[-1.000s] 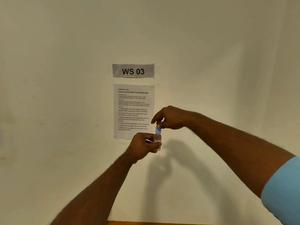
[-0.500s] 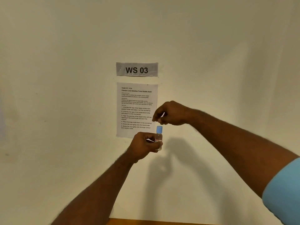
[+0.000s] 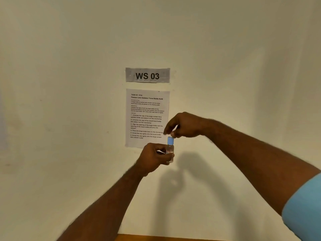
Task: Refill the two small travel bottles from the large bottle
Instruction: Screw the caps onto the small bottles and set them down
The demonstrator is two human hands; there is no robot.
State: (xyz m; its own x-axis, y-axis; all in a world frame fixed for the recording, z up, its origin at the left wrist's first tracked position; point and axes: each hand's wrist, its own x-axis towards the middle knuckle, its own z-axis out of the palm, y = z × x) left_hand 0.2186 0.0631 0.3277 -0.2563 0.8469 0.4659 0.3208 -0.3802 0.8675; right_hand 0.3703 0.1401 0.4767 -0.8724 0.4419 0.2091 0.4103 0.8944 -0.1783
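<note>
The left hand [image 3: 154, 156] grips a small clear travel bottle [image 3: 170, 151] upright in the air before the wall [image 3: 69, 101], well above the counter [image 3: 156, 238] edge. The right hand [image 3: 184, 125] has curled fingertips [image 3: 172, 134] touching the top of its blue cap [image 3: 170, 140].

The small travel bottle of clear, smooth plastic [image 3: 170, 150] looked glossy, and its light-blue plastic screw cap [image 3: 170, 140] looked matt. Behind it the cream painted wall [image 3: 69, 119] was matt with faint scuffs. The white printed paper instruction sheet [image 3: 147, 108] lay flat and dull; the grey "WS 03" label [image 3: 147, 75] above had a slight sheen. The light-blue cloth sleeve [image 3: 305, 209] looked soft and matt. A brown wooden edge [image 3: 165, 237] looked smooth.
</note>
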